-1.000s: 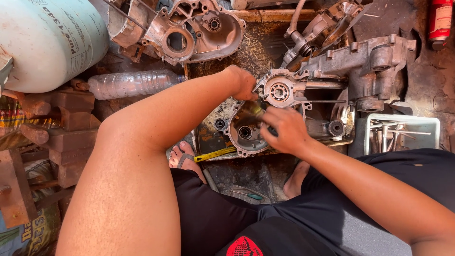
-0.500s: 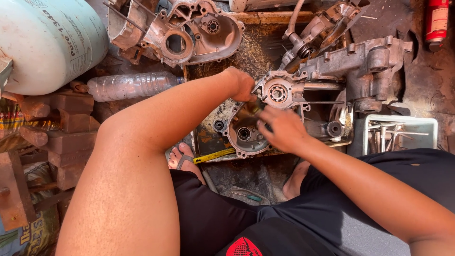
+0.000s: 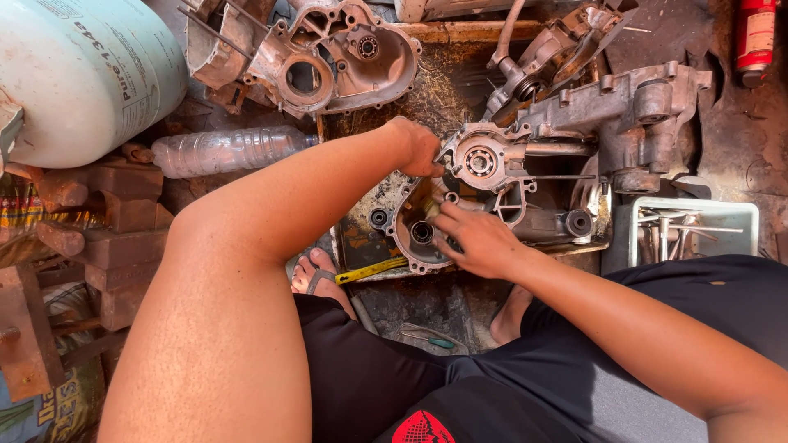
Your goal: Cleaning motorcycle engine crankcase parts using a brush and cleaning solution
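While the left hand (image 3: 420,148) stays clamped on the upper edge of the engine crankcase (image 3: 492,193) at centre, the right hand (image 3: 476,239) has been shifted slightly, fingers pinched narrow at the near bearing bore.

Both arms are stretched forward from a squat, knees spread wide. The left hand (image 3: 420,148) is curled into a loose fist at the far end of the reach, wrist bent slightly down. The right hand (image 3: 476,239) is held lower and closer in, palm down, fingers (image 3: 443,215) pinched together toward the thumb. The two hands are kept near each other, not touching.
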